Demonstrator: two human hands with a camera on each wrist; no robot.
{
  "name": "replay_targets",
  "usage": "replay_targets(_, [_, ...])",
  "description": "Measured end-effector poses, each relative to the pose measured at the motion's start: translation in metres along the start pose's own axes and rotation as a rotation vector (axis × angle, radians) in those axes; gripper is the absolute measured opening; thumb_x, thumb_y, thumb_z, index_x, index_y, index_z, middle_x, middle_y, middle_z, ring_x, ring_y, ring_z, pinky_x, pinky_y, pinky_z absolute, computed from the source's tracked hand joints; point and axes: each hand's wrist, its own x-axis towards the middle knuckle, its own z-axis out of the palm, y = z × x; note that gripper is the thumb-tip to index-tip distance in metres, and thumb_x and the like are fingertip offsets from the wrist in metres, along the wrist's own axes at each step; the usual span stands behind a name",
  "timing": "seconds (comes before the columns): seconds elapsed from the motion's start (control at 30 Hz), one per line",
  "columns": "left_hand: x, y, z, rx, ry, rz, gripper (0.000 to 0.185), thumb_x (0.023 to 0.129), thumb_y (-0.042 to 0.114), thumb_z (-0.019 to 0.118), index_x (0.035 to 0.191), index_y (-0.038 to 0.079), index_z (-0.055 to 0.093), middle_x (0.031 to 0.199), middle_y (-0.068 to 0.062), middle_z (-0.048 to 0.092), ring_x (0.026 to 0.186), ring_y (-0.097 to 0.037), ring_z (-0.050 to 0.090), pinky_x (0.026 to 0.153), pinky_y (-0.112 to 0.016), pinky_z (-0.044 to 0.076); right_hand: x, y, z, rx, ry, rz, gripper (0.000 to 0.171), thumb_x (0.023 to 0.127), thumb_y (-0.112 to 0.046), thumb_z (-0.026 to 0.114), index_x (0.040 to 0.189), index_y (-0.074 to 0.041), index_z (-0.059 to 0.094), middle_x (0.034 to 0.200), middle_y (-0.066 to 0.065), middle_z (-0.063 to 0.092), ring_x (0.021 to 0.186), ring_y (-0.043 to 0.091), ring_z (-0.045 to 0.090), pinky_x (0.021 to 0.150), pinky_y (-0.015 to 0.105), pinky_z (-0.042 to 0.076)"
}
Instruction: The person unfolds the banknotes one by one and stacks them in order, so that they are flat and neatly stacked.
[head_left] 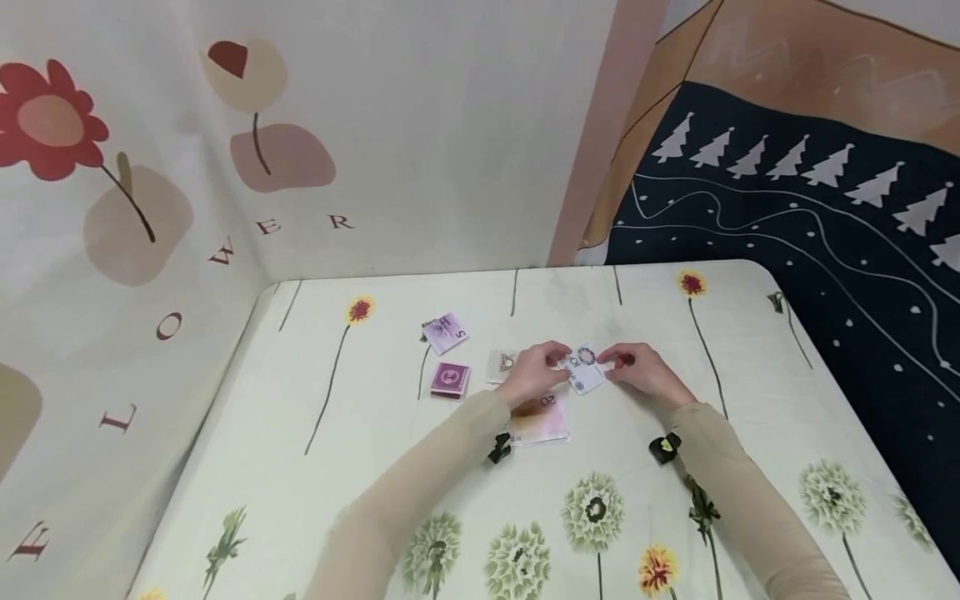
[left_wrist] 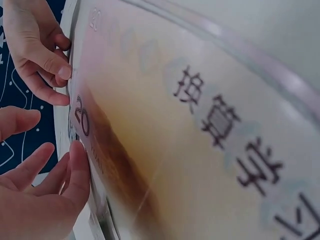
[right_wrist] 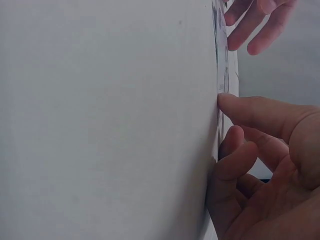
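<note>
A small folded play banknote (head_left: 587,379), pale with bluish print, lies between my two hands. My left hand (head_left: 534,372) has its fingertips at the note's left edge; in the left wrist view its fingers are loosely spread. At the opposite edge, my right hand (head_left: 647,372) touches the note with its fingertips. Its thumb (right_wrist: 255,107) reaches the paper in the right wrist view, the other fingers bent behind; whether they pinch it is unclear. Below my left hand lies a stack of notes marked 20 (head_left: 543,423), large in the left wrist view.
Left of my hands are a folded purple note (head_left: 450,379) and a lighter purple note marked 5 (head_left: 446,333). A pale brownish note (head_left: 498,366) is partly hidden by my left hand. The flower-print tablecloth (head_left: 270,467) meets a patterned curtain (head_left: 420,167) behind.
</note>
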Motion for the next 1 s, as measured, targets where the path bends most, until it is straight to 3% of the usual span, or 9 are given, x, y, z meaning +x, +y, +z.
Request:
replay_targets(0.17, [0.002, 0.002, 0.004, -0.059, -0.014, -0.033, 0.036, 0.087, 0.009, 0.07, 0.122, 0.007, 0.063, 0.116, -0.007, 0.064, 0.107, -0.02, 0.058, 0.095, -0.028, 0.045, -0.002, 0.001, -0.001, -0.001, 0.002, 0.008, 0.023, 0.088, 0.0, 0.063, 0.11, 0.0, 0.068, 0.085, 0.008, 0.054, 0.077, 0.024, 0.047, 0.068, 0.033, 0.038])
replay_targets(0.5, [0.008, 0.004, 0.014, -0.113, -0.014, -0.087, 0.03, 0.087, 0.006, 0.068, 0.116, 0.008, 0.065, 0.102, -0.004, 0.061, 0.084, -0.012, 0.055, 0.076, -0.022, 0.047, -0.004, 0.002, 0.0, 0.021, 0.006, 0.009, 0.024, 0.088, 0.001, 0.061, 0.111, 0.001, 0.068, 0.088, 0.01, 0.055, 0.079, 0.024, 0.047, 0.069, 0.033, 0.039])
replay_targets(0.77, [0.009, 0.002, 0.022, -0.185, -0.007, -0.102, 0.031, 0.084, -0.002, 0.067, 0.113, 0.009, 0.068, 0.115, -0.006, 0.064, 0.097, -0.016, 0.057, 0.084, -0.027, 0.047, -0.005, 0.002, -0.004, 0.052, -0.027, -0.041, 0.024, 0.09, -0.001, 0.06, 0.113, 0.002, 0.067, 0.091, 0.011, 0.058, 0.08, 0.023, 0.048, 0.069, 0.029, 0.041])
replay_targets(1.0, [0.004, 0.004, 0.025, -0.197, -0.013, -0.121, 0.032, 0.084, -0.003, 0.067, 0.113, 0.01, 0.069, 0.114, -0.005, 0.065, 0.098, -0.013, 0.055, 0.086, -0.025, 0.044, -0.013, 0.004, -0.006, 0.074, -0.046, -0.057, 0.027, 0.091, -0.005, 0.062, 0.118, 0.002, 0.065, 0.1, 0.014, 0.062, 0.081, 0.022, 0.051, 0.065, 0.027, 0.046])
